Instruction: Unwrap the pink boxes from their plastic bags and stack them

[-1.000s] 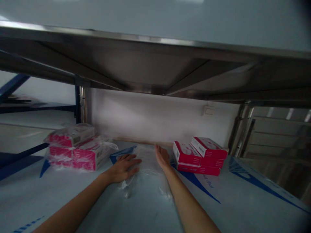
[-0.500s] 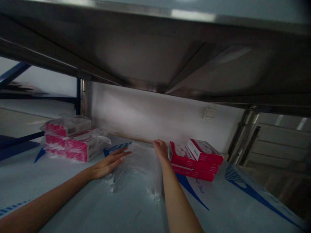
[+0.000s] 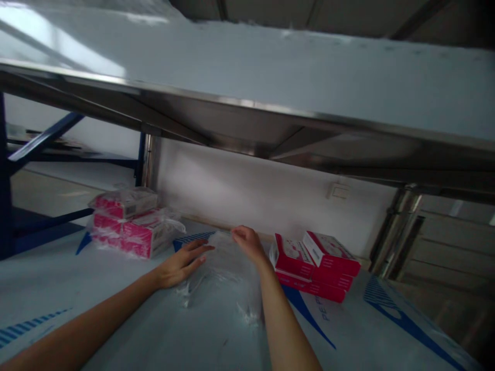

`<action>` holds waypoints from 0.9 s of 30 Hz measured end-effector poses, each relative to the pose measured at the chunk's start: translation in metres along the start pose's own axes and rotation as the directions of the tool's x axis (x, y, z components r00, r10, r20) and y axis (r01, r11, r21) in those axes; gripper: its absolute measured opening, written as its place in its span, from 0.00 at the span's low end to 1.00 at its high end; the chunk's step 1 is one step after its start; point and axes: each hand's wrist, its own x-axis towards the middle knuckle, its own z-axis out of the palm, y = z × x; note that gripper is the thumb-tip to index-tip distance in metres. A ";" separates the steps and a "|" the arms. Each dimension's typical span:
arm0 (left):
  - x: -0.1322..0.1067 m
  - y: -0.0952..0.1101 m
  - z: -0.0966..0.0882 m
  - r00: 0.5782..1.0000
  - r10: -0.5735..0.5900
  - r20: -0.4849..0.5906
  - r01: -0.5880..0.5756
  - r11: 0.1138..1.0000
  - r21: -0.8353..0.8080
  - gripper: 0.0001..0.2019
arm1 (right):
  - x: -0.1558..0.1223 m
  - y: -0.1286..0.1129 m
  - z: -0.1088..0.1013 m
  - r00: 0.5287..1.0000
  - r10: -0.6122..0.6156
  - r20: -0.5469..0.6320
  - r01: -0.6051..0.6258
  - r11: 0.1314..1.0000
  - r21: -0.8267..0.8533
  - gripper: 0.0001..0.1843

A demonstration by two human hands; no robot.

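A clear plastic bag (image 3: pixel 228 263), wrinkled along its near corners, lies on the pale film-covered shelf between my two hands. My left hand (image 3: pixel 181 265) rests at the bag's left side, its fingers stretched out and slightly apart. At the far right end of the bag is my right hand (image 3: pixel 247 242), with fingers curled together at the plastic; its fingertips are partly hidden. Just right of that arm, pink-and-white boxes (image 3: pixel 315 263) are stacked in a small pile. To the left, similar pink boxes (image 3: pixel 131 226) sit stacked inside clear plastic wrapping.
Overhead runs a metal upper shelf (image 3: pixel 247 111), its front edge crossing the view. A white wall (image 3: pixel 216 180) with a switch (image 3: pixel 340 191) closes off the back. Metal posts stand at both rear corners, and a blue rack frame (image 3: pixel 46 139) is at the left.
My right hand has shifted a little left over the far end of the bag. My left hand stays beside it. The view has tilted up, showing more of the upper shelf's front.
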 end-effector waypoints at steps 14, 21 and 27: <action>-0.045 0.011 -0.049 0.897 0.363 -0.251 -0.215 0.856 0.470 0.12 | -0.030 -0.101 0.054 0.926 -0.335 0.173 0.330 0.942 0.059 0.11; -0.089 -0.053 -0.122 0.806 0.311 -0.504 0.090 0.777 0.623 0.15 | -0.012 -0.141 0.107 0.913 -0.382 0.142 0.378 0.924 0.054 0.11; -0.091 -0.080 -0.139 0.734 0.208 -0.647 0.299 0.756 0.582 0.18 | 0.036 -0.183 0.161 0.869 -0.486 0.095 0.483 0.874 0.056 0.14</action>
